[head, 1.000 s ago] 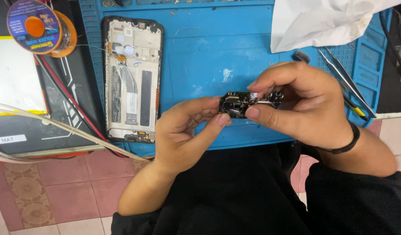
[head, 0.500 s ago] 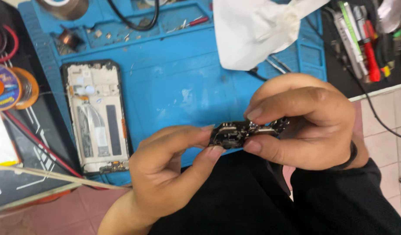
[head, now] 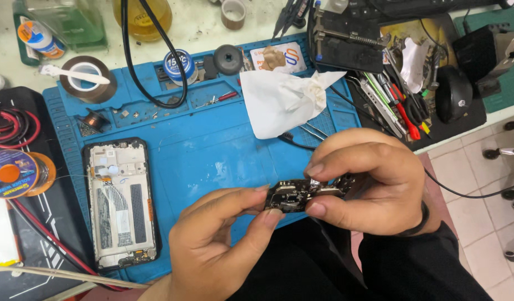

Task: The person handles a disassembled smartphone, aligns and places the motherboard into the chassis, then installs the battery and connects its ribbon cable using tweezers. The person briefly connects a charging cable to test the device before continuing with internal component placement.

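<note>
The tabletop [head: 201, 22] is pale and crowded, and a blue mat [head: 212, 150] covers its middle part. At the left lies a black mat [head: 51, 223] with red wires [head: 11, 125] and a solder spool [head: 11, 174] on it. On the blue mat lies an opened phone [head: 122, 203], its inside facing up, with its long side running away from the person. A crumpled white tissue [head: 285, 100] lies at the far right part of the blue mat, with tweezers [head: 313, 131] partly under it. A roll of tape [head: 87, 83] and a black cable [head: 135, 61] are at the far side. At the right there is a heap of tools [head: 391, 100] on a dark tray. Below the tabletop edge, at the right, a tiled floor [head: 480, 206] shows.

The board [head: 301, 195] is held in the air above the near edge of the blue mat, in front of the person's body. Its long axis goes left to right, with the right end a little higher. It is small, dark and narrow, with shiny metal parts on its face.

The left hand [head: 212, 245] pinches the left end of the board between thumb and forefinger. The right hand [head: 368, 184] closes around the right end, thumb under and fingers curled over it, and wears a dark band at the wrist.
</note>
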